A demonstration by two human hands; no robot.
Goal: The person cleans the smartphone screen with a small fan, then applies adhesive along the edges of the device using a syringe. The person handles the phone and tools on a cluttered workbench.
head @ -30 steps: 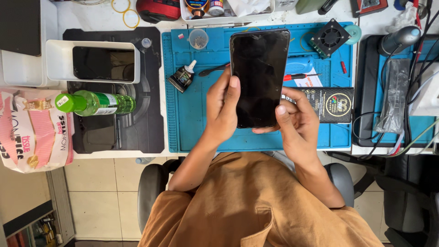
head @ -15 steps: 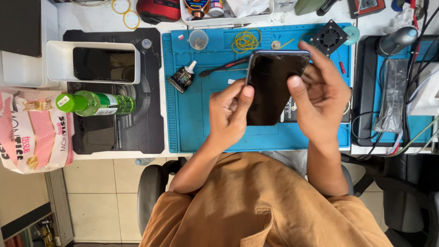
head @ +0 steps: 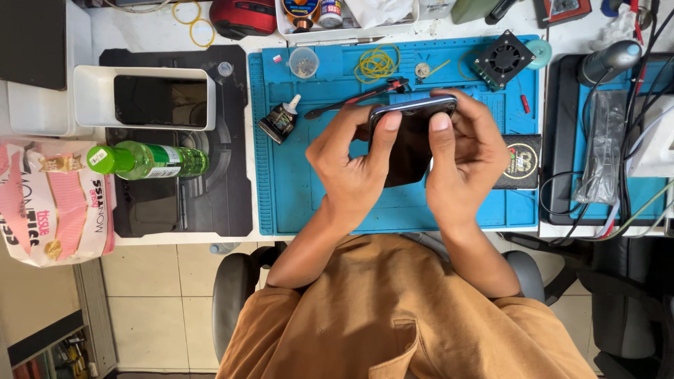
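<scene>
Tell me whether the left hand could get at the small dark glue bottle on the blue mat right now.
Probably not at once: the left hand is wrapped around the dark phone together with the right hand. The glue bottle lies close by, with open blue mat between.

Bright, even daylight; sharp focus

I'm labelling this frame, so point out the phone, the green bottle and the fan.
phone (head: 406, 151), head view, dark screen between the thumbs
green bottle (head: 158, 159), head view, middle of its body
fan (head: 503, 60), head view, its hub
</scene>
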